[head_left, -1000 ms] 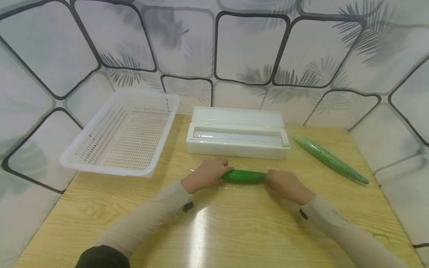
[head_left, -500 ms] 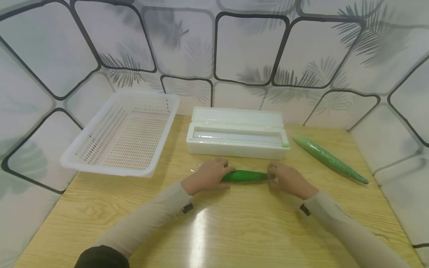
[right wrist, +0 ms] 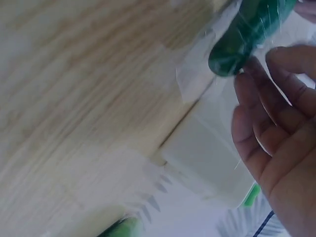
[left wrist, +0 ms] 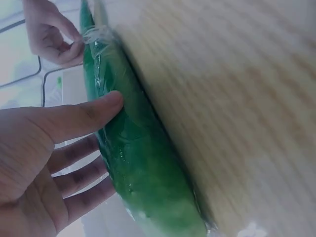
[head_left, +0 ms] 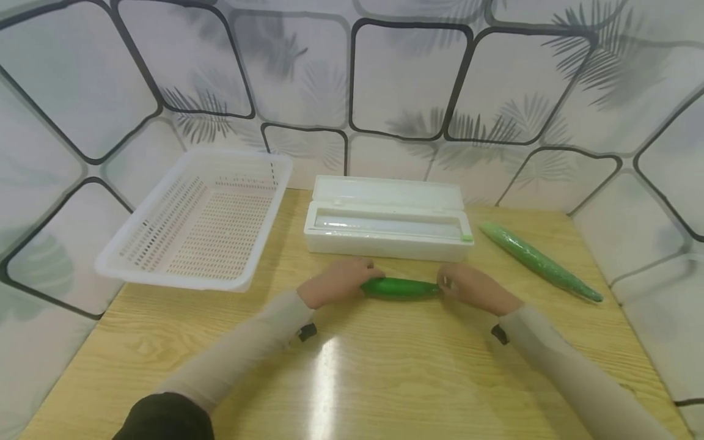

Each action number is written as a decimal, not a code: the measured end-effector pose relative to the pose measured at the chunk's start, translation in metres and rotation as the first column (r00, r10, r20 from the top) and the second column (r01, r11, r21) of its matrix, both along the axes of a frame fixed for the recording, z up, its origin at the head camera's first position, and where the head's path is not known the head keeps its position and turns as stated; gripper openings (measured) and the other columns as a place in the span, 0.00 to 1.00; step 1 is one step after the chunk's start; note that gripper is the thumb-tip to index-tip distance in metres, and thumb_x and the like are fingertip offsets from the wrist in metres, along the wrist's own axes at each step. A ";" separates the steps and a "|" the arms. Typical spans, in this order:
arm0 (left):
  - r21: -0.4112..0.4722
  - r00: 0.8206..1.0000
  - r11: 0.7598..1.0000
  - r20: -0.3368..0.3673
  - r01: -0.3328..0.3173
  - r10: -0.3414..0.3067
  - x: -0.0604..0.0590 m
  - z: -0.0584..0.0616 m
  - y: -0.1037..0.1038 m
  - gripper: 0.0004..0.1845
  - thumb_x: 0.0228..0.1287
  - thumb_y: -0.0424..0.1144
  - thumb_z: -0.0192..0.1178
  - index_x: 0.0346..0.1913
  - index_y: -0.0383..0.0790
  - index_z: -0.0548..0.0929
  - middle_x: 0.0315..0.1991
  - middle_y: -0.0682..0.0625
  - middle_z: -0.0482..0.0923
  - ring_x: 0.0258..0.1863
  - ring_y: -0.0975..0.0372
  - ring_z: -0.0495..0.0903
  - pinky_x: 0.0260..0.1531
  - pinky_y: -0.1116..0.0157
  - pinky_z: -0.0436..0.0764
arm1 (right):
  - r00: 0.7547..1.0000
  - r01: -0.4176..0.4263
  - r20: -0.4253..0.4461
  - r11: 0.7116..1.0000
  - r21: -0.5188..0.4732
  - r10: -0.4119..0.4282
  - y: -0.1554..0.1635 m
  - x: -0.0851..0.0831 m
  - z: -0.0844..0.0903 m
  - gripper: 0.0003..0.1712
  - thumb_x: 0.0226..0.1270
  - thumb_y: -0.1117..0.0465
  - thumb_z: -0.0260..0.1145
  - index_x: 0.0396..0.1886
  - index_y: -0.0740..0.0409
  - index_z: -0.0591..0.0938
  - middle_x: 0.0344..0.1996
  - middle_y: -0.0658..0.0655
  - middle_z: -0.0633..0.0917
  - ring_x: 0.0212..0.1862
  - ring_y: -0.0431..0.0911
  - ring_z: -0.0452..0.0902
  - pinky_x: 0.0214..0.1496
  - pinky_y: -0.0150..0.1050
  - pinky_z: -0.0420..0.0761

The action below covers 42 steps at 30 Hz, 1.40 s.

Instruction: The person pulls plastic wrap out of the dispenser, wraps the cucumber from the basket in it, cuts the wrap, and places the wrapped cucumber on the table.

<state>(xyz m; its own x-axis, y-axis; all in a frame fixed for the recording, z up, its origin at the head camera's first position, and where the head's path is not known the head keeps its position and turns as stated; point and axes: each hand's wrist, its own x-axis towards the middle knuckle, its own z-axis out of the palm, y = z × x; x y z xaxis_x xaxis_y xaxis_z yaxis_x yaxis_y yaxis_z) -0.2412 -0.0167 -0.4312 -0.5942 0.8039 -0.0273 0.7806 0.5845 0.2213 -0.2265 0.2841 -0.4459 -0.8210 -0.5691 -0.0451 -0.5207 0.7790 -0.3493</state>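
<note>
A green cucumber [head_left: 400, 288] lies crosswise on the wooden table [head_left: 418, 379], wrapped in clear cling film. My left hand [head_left: 338, 282] grips its left part; the left wrist view shows the thumb lying over the cucumber [left wrist: 143, 163] and the other fingers passing behind it. At the other end, the fingers of my right hand [head_left: 475, 287] are curled close to the tip. Loose cling film [right wrist: 190, 81] sticks out around that tip in the right wrist view, and bunched film [left wrist: 98, 35] meets the right fingertips in the left wrist view.
Just behind the hands stands a white cling film box [head_left: 387, 247] with its lid up and a roll inside. A second wrapped cucumber [head_left: 541, 263] lies at the right. The white plastic basket [head_left: 170, 282] sits at the back left, by the patterned wall covering [head_left: 409, 79].
My right hand has shifted slightly up at the cucumber's right end, its fingers loosening and then curling again. The left hand stays on the cucumber, which has barely moved.
</note>
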 end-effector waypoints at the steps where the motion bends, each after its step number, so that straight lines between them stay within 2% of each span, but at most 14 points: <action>1: -0.001 1.000 1.000 0.021 -0.002 0.002 -0.002 0.000 0.000 0.27 0.53 0.31 0.65 0.58 0.46 0.76 0.47 0.48 0.79 0.45 0.58 0.78 0.47 0.63 0.80 | 1.000 0.007 0.027 1.000 -0.014 -0.007 0.002 -0.002 0.001 0.04 0.64 0.65 0.59 0.37 0.57 0.80 0.33 0.51 0.83 0.38 0.43 0.79 0.43 0.41 0.81; 5: -0.016 0.992 1.000 0.124 -0.019 0.021 -0.008 0.001 -0.001 0.28 0.54 0.34 0.66 0.60 0.47 0.75 0.52 0.48 0.78 0.51 0.58 0.77 0.54 0.61 0.77 | 0.993 0.037 0.113 0.997 -0.068 -0.029 0.008 -0.008 0.001 0.06 0.68 0.60 0.58 0.36 0.52 0.81 0.33 0.48 0.83 0.39 0.42 0.79 0.44 0.42 0.80; 8: -0.023 0.985 0.999 0.170 -0.023 0.027 -0.012 0.002 -0.002 0.28 0.54 0.35 0.65 0.61 0.45 0.75 0.56 0.48 0.78 0.55 0.57 0.76 0.59 0.60 0.74 | 0.988 0.038 0.155 0.994 -0.102 -0.022 0.010 -0.008 0.003 0.07 0.62 0.54 0.64 0.36 0.50 0.81 0.33 0.45 0.83 0.39 0.41 0.78 0.44 0.40 0.79; 11: -0.033 0.982 0.999 0.185 -0.025 0.031 -0.015 0.002 -0.002 0.27 0.55 0.37 0.65 0.60 0.44 0.75 0.57 0.48 0.77 0.56 0.57 0.76 0.60 0.60 0.73 | 0.987 -0.006 0.159 0.993 -0.119 0.025 0.011 -0.008 0.004 0.14 0.53 0.54 0.71 0.38 0.53 0.81 0.36 0.48 0.84 0.41 0.43 0.79 0.45 0.40 0.80; 13: -0.041 0.982 0.999 0.187 -0.023 0.031 -0.016 0.002 -0.002 0.26 0.56 0.37 0.64 0.60 0.43 0.75 0.57 0.48 0.77 0.57 0.57 0.76 0.61 0.60 0.73 | 0.987 -0.056 0.145 0.990 -0.127 0.075 0.012 -0.009 0.003 0.13 0.51 0.57 0.73 0.36 0.55 0.81 0.35 0.49 0.83 0.40 0.44 0.79 0.45 0.41 0.81; 18: -0.027 0.975 0.999 0.218 -0.046 0.051 -0.016 0.002 -0.002 0.26 0.57 0.37 0.63 0.60 0.41 0.74 0.58 0.47 0.77 0.57 0.57 0.76 0.61 0.60 0.73 | 0.979 -0.082 0.172 0.988 -0.133 0.105 0.016 -0.013 0.003 0.04 0.55 0.65 0.68 0.30 0.53 0.81 0.32 0.48 0.83 0.38 0.42 0.77 0.42 0.37 0.80; 25: -0.005 0.971 0.997 0.227 -0.073 0.072 -0.013 0.003 -0.004 0.24 0.58 0.37 0.63 0.59 0.39 0.75 0.56 0.46 0.78 0.56 0.57 0.76 0.60 0.60 0.74 | 0.978 -0.052 0.199 0.994 -0.093 0.070 0.018 -0.019 0.004 0.06 0.61 0.65 0.63 0.30 0.48 0.81 0.32 0.44 0.83 0.40 0.39 0.78 0.45 0.35 0.79; 29: 0.000 0.972 0.997 0.222 -0.078 0.076 -0.012 0.004 -0.004 0.23 0.59 0.37 0.62 0.59 0.39 0.75 0.55 0.46 0.78 0.55 0.57 0.77 0.59 0.60 0.74 | 0.983 -0.028 0.175 0.994 -0.105 0.046 0.014 -0.018 0.003 0.06 0.62 0.66 0.62 0.29 0.49 0.79 0.30 0.44 0.82 0.39 0.40 0.78 0.45 0.37 0.79; 35: -0.004 0.975 0.997 0.209 -0.079 0.078 -0.011 0.004 -0.004 0.21 0.60 0.36 0.60 0.58 0.41 0.76 0.53 0.48 0.80 0.52 0.58 0.79 0.56 0.62 0.77 | 0.992 0.049 0.119 0.991 -0.121 -0.034 0.005 -0.015 -0.003 0.04 0.63 0.64 0.62 0.28 0.52 0.77 0.27 0.46 0.80 0.36 0.41 0.77 0.44 0.40 0.80; 38: 0.001 0.975 0.997 0.209 -0.073 0.071 -0.011 0.004 -0.003 0.20 0.60 0.36 0.60 0.56 0.41 0.78 0.51 0.48 0.81 0.51 0.59 0.80 0.55 0.62 0.77 | 0.995 0.077 0.068 0.992 -0.102 -0.071 0.004 -0.013 -0.005 0.04 0.61 0.64 0.64 0.28 0.52 0.78 0.27 0.46 0.81 0.37 0.42 0.78 0.45 0.42 0.80; 42: 0.001 0.974 0.997 0.216 -0.073 0.071 -0.012 0.004 -0.004 0.19 0.61 0.36 0.60 0.56 0.42 0.78 0.52 0.48 0.81 0.51 0.59 0.79 0.55 0.62 0.77 | 0.994 0.105 -0.027 0.990 -0.094 -0.108 0.004 -0.013 -0.002 0.06 0.58 0.63 0.67 0.27 0.52 0.77 0.26 0.47 0.80 0.34 0.42 0.77 0.40 0.41 0.79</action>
